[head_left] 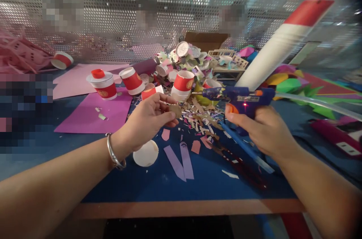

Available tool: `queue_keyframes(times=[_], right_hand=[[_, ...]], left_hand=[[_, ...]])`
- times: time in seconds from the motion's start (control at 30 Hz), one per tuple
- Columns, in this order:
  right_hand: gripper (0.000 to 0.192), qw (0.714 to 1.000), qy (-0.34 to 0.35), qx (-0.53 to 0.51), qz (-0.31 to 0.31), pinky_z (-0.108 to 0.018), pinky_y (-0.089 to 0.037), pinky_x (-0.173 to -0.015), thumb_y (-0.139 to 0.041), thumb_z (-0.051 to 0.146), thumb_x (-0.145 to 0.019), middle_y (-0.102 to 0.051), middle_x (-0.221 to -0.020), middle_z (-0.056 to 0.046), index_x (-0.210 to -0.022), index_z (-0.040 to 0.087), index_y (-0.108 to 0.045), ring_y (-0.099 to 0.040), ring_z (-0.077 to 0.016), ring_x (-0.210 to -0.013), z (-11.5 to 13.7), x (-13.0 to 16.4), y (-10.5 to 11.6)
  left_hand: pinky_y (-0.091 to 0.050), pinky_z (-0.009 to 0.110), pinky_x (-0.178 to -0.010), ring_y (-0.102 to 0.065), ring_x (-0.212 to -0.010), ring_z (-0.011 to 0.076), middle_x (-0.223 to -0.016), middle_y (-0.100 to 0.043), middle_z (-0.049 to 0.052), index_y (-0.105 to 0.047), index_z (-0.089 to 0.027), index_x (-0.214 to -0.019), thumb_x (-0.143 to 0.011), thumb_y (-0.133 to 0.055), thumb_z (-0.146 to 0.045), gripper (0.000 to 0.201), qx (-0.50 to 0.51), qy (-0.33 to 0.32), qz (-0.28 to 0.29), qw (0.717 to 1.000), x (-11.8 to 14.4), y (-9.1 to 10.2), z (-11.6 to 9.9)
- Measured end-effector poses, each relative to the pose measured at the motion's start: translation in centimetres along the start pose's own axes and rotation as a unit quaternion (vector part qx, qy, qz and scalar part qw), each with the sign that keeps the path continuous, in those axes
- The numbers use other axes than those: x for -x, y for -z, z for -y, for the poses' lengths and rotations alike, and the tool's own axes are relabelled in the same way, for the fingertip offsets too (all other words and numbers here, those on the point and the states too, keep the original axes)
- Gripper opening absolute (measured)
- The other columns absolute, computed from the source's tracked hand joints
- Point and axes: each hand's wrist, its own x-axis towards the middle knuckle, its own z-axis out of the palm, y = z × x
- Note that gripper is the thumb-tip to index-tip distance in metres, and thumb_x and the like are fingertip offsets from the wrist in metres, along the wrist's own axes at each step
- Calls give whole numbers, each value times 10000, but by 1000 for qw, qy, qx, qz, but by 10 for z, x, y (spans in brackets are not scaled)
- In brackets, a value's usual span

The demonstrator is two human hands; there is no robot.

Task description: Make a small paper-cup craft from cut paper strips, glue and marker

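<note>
Pinching a small brown paper piece, the left hand hovers above paper scraps. The right hand grips a blue glue gun.

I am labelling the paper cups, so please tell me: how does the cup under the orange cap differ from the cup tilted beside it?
The capped cup stands mouth down with an orange cap on its base; the tilted cup leans and carries nothing. The capped cup rests on purple paper; the tilted one lies at its edge. Both are red and white.
</note>
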Motion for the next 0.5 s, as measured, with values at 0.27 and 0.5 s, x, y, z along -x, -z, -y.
queue_keyframes(times=[0.27,0.5], right_hand=[[262,995,54,53,64,-327,-502,-683,-575,404,-881,-684,-699,-13,-734,210,-672,-621,-205,-665,6,7,0],[248,989,120,46,68,-348,-564,-820,-557,404,-930,-772,-863,-11,-881,237,-734,-713,-234,-811,2,7,-4]], left_hand=[[-607,308,-749,-700,-799,138,-964,-705,63,-607,-135,-1074,-880,-635,-91,201,-31,-7,-11,999,-1,-1,2],[-610,364,-852,-705,-922,180,-1031,-700,72,-606,-142,-1099,-859,-673,-151,249,-14,-15,-6,1000,-3,-3,7]])
